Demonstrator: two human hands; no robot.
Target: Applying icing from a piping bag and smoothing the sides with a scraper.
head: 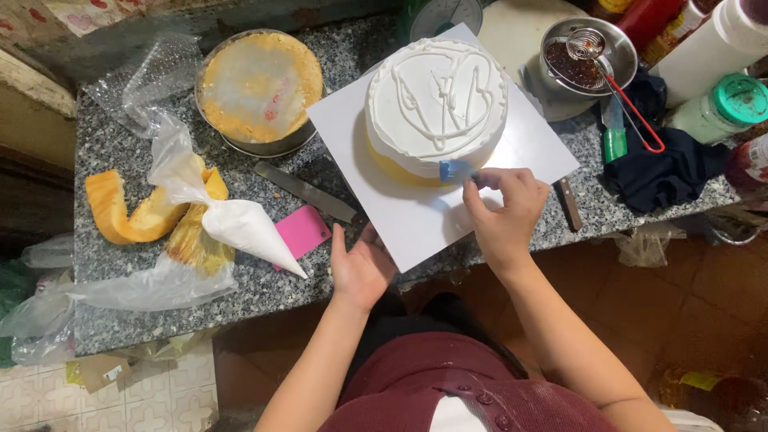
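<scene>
Head view: right fingers [490, 181] pinch a blue scraper [454, 170] against the cake [436, 104] (white-frosted) — left hand [362, 268] flat.

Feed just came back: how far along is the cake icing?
Done: cake top is white, with piped lines. In hand: right hand presses a blue scraper to the side; left hand steadies the board. Left: yellow sponge shows near the base.

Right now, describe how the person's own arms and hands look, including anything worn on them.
Both forearms are bare, with no sleeves reaching down to them. The left hand and right hand wear no gloves, and no rings, watch or bracelets can be seen. The fingernails look short and plain. Lower in the view, the person wears a maroon top with small buttons over something white.
</scene>
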